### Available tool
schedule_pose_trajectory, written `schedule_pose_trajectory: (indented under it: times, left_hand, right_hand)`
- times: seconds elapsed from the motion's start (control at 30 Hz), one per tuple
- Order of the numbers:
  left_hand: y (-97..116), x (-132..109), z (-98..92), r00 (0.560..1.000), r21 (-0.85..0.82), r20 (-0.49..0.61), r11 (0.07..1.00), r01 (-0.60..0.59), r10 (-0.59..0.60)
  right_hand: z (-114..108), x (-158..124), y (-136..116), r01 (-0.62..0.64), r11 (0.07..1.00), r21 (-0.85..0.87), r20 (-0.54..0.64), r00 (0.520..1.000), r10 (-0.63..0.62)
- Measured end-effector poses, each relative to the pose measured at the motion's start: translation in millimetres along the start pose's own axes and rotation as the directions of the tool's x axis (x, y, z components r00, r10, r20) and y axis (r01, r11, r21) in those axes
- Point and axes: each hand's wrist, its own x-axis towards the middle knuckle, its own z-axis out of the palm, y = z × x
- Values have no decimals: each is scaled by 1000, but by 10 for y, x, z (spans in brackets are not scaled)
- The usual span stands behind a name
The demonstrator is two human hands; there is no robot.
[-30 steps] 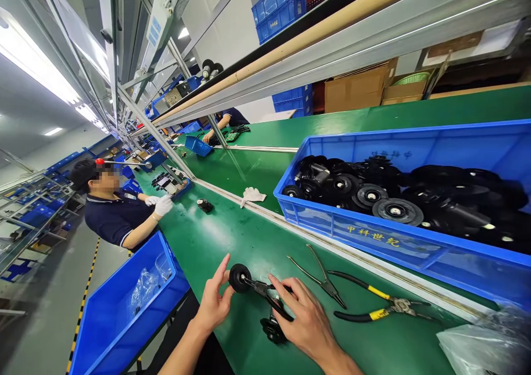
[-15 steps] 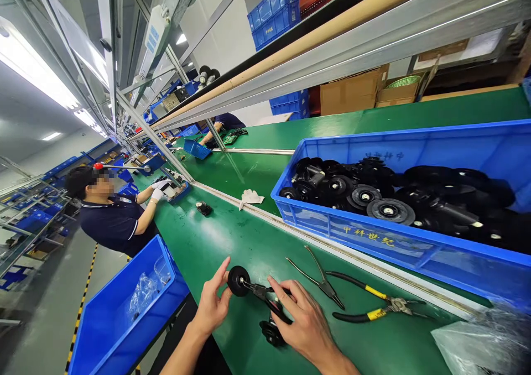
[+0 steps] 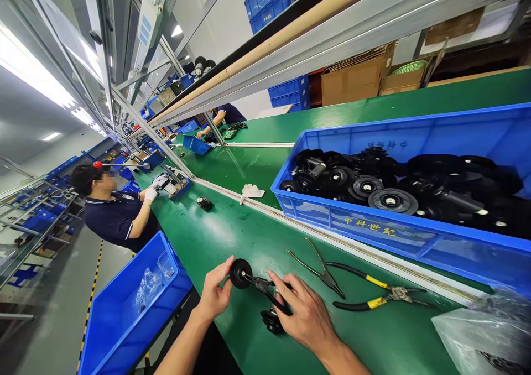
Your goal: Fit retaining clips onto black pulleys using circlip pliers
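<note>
My left hand (image 3: 216, 291) pinches the rim of a round black wheel-like part (image 3: 239, 271) between thumb and fingers, holding it above the green workbench (image 3: 232, 225). In my right hand (image 3: 305, 312) is a pair of pliers (image 3: 265, 287) with dark handles, its tips at the light-coloured centre of that part. Beneath the pliers, partly covered by my right hand, another black wheeled part (image 3: 271, 321) lies on the bench. To the right lie slim metal pliers (image 3: 323, 275) and larger pliers with black and yellow handles (image 3: 375, 297).
A long blue bin (image 3: 315, 209) heaped with black wheeled parts stands at right. Another blue bin (image 3: 112, 314) at left holds clear plastic. A plastic bag (image 3: 477, 336) lies at lower right, a white glove (image 3: 251, 191) farther back. A co-worker (image 3: 118, 209) works at the left.
The wheel part, pliers and both hands stay together, with only a slight shift. The surroundings have shifted a little with the camera. The co-worker's arms have moved slightly.
</note>
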Motion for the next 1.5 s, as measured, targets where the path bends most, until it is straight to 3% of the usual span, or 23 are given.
schedule_pose_trajectory:
  times: [0.3, 0.53, 0.67, 0.83, 1.03, 1.37, 1.5]
  left_hand:
    - [-34, 117, -16, 992, 7, -15, 992, -123, 124]
    - [-61, 224, -53, 984, 31, 48, 984, -173, 171]
    - [-28, 262, -10, 992, -5, 22, 992, -124, 124]
    - [59, 236, 148, 995, -67, -95, 998, 5, -11]
    - [182, 171, 327, 952, -104, -227, 977, 187, -206]
    - [343, 215, 363, 914, -41, -350, 978, 205, -206]
    - [339, 193, 418, 905, -79, -317, 959, 273, -284]
  right_hand:
    - [14, 18, -11, -19, 1000, 25, -28, 999, 19]
    - [17, 2, 24, -75, 996, 52, 65, 995, 71]
    - [-9, 18, 19, -105, 991, 84, 89, 991, 97]
    - [-11, 29, -3, -108, 992, 72, 43, 994, 105]
    - [19, 13, -11, -94, 994, 63, -21, 995, 95]
    - [35, 31, -86, -97, 994, 51, -106, 989, 102]
    - [48, 31, -106, -98, 994, 51, -120, 987, 104]
